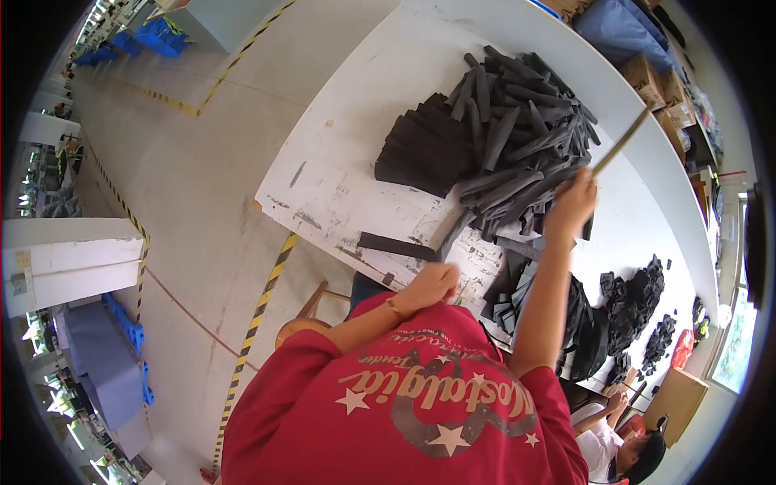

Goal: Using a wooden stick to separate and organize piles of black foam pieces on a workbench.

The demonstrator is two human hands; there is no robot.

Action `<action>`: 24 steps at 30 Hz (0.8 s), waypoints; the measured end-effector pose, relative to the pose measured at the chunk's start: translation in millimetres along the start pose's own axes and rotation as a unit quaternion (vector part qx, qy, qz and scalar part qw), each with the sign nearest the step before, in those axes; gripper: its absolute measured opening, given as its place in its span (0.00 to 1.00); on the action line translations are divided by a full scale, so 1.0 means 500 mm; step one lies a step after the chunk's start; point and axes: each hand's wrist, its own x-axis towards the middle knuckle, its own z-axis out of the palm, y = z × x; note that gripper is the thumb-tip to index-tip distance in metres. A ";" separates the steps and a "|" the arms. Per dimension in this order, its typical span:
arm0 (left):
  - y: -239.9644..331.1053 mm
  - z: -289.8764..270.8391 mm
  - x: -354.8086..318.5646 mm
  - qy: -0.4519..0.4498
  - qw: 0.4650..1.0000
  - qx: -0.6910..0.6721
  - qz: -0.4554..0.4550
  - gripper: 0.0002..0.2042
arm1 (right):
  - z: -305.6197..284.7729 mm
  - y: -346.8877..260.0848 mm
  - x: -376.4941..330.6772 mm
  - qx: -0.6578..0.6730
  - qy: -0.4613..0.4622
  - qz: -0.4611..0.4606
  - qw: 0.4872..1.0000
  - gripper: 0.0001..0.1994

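My right hand (572, 202) is closed around a thin brownish stick (622, 145), which slants up and away to the right. It is raised beside the right side of a big heap of dark grey fabric tubes (525, 121). My left hand (434, 284), slightly blurred, is curled closed at the table's near edge, close to my red shirt. Just beyond it lies the end of a dark fabric tube (455, 232), and a flat black strip (396, 245) lies to its left. What the left fingers hold, if anything, is hidden. A fanned stack of black fabric pieces (424, 149) adjoins the heap.
The white table (315, 153) curves away to the right, bearing black fabric piles (634, 299). At lower right a co-worker (618, 444) sits at the table. A wooden stool (301, 327) stands near left; cardboard boxes (644, 79) are at far right.
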 end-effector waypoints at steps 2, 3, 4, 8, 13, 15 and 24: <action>-0.020 -0.043 -0.020 0.043 0.993 0.111 -0.012 0.12 | -0.045 -0.001 0.074 -0.002 0.006 0.021 1.000 0.16; -0.032 -0.070 -0.016 0.144 0.942 0.275 0.124 0.08 | -0.051 0.014 0.090 -0.141 -0.011 -0.074 0.987 0.17; -0.017 -0.088 -0.004 0.173 0.896 0.372 0.171 0.06 | -0.051 0.017 0.093 -0.277 -0.031 -0.170 0.945 0.19; -0.067 -0.164 0.013 0.140 0.768 0.598 0.180 0.07 | -0.085 0.056 -0.047 -0.323 -0.167 -0.067 0.929 0.16; -0.049 -0.232 0.020 0.120 0.867 0.463 0.141 0.07 | -0.203 0.090 -0.152 -0.323 -0.386 -0.194 0.842 0.08; -0.005 -0.249 0.017 0.129 0.934 0.329 0.053 0.06 | -0.238 0.065 -0.171 -0.348 -0.427 -0.161 0.819 0.08; 0.056 -0.281 0.024 0.095 0.942 0.321 0.034 0.08 | -0.246 0.055 -0.184 -0.368 -0.492 -0.171 0.770 0.08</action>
